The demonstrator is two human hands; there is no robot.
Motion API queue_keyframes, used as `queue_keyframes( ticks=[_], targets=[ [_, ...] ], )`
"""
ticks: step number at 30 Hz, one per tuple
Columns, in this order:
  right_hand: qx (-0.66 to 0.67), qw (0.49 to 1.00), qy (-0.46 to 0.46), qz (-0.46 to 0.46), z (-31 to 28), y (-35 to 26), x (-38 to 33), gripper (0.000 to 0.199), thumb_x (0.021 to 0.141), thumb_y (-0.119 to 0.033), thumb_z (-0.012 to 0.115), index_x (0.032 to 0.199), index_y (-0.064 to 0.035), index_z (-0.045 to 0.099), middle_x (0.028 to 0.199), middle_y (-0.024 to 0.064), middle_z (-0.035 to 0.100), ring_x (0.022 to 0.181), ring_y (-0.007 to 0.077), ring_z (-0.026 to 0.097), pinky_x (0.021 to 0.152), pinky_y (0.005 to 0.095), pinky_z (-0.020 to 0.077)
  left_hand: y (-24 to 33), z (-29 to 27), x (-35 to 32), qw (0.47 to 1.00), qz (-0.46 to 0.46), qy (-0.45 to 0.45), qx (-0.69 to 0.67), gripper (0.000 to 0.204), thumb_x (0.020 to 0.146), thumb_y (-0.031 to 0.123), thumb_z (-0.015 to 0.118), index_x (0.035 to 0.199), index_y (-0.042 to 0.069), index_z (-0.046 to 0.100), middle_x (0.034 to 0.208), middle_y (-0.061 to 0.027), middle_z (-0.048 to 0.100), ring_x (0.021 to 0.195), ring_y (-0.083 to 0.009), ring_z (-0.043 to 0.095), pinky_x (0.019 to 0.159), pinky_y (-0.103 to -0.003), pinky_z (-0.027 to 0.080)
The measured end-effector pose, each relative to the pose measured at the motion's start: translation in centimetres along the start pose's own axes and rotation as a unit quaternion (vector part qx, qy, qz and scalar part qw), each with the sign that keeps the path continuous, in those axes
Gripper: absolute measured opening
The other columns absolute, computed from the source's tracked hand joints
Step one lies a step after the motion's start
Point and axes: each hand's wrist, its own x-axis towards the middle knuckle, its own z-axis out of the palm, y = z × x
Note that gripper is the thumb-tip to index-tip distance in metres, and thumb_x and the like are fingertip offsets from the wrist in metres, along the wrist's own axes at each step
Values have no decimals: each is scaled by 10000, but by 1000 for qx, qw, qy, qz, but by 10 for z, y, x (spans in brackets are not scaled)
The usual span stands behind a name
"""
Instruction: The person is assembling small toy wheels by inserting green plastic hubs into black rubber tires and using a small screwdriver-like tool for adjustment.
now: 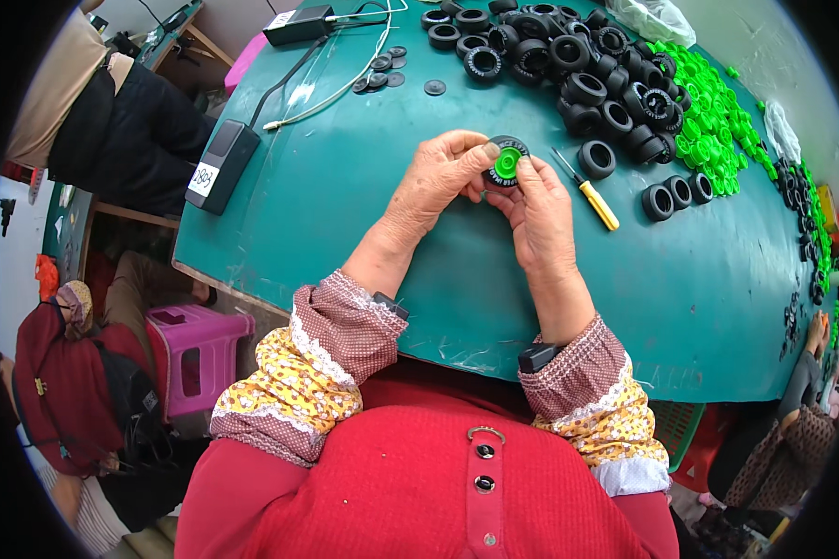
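Both my hands hold one small toy wheel, a black tyre with a bright green hub in its middle. My left hand grips its left side, thumb on the tyre's upper face. On the lower right edge, my right hand pinches it between thumb and fingers. The underside of the wheel is hidden by my fingers. A screwdriver with a yellow handle lies just right of my right hand. Beyond it sits a single black tyre, and farther right several more tyres stand in a short row.
Black tyres are heaped at the back of the green table, beside a pile of green hubs. Black discs, a white cable and a black power box lie left. Other people sit or stand on both sides.
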Motion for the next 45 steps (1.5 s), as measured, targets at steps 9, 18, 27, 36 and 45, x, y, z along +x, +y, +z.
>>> queue_keyframes(
  ticks=[9, 18, 27, 36, 45],
  targets=[
    [-202, 973, -57, -95, -7, -12, 5, 282, 875, -262, 513, 991, -8, 553, 837, 3, 570, 706, 46, 496, 608, 186, 416, 2, -14, 2, 994, -50, -99, 7, 287, 771, 164, 591, 989, -21, 566, 780, -64, 600, 600, -87, 564, 565, -192, 448],
    [-113, 990, -82, -11, -8, -9, 4, 338, 872, -310, 509, 1037, -16, 541, 848, 15, 578, 726, 93, 538, 649, 240, 439, -5, -13, 1, 997, -30, -23, -61, 340, 761, 202, 630, 988, -40, 557, 781, -68, 596, 604, -95, 567, 550, -198, 448],
    [-161, 982, -89, -28, -14, -8, 7, 260, 884, -243, 491, 972, -11, 570, 770, 0, 558, 648, 60, 495, 607, 191, 417, 2, -13, -2, 988, -92, -117, 38, 317, 763, 341, 634, 835, 35, 594, 683, -17, 576, 572, -75, 533, 519, -188, 410],
    [-213, 971, -102, -24, -5, -3, 3, 304, 863, -272, 525, 979, 7, 559, 744, 18, 561, 624, 68, 500, 558, 196, 421, -10, -4, 1, 992, 71, 46, 91, 310, 844, 344, 540, 841, 37, 586, 672, 12, 552, 563, -40, 491, 437, -181, 404],
    [-163, 983, -64, -57, 1, 0, 0, 278, 888, -253, 480, 998, -4, 537, 797, 28, 586, 655, 72, 534, 571, 197, 432, -10, -1, 1, 990, 77, 77, 89, 314, 844, 311, 548, 855, -2, 576, 661, -21, 578, 530, -62, 505, 464, -196, 409]
  ],
)
